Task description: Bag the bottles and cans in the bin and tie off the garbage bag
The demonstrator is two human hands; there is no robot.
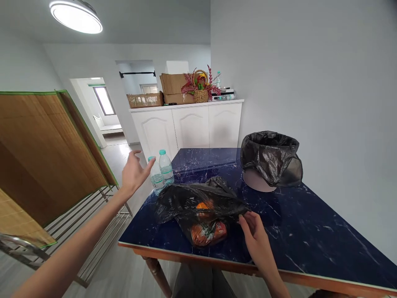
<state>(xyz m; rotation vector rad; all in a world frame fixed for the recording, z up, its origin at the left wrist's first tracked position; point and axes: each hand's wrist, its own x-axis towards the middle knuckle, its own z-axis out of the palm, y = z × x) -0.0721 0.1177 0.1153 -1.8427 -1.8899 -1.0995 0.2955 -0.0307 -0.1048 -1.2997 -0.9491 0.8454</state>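
Observation:
A black plastic bag [182, 203] lies spread on the dark blue table, with an orange item [204, 206] and a red package [208, 234] showing in or through it; their exact kind is unclear. My right hand [254, 231] pinches the bag's right edge between thumb and fingers. Raised off the table's left side, my left hand [135, 171] has its thumb and fingers apart and holds nothing. Close beside it stand two clear water bottles with teal caps, the nearer bottle [157, 178] partly behind the thumb and the other bottle [166, 167] just behind.
A bin lined with a black bag [269, 161] stands on the marble-patterned table [297, 240] at the right, near the wall. Left of the table is a metal rack [102, 215] with bamboo mats. Behind, a white cabinet [192, 124] bears cardboard boxes [176, 89] and a flower basket [201, 96].

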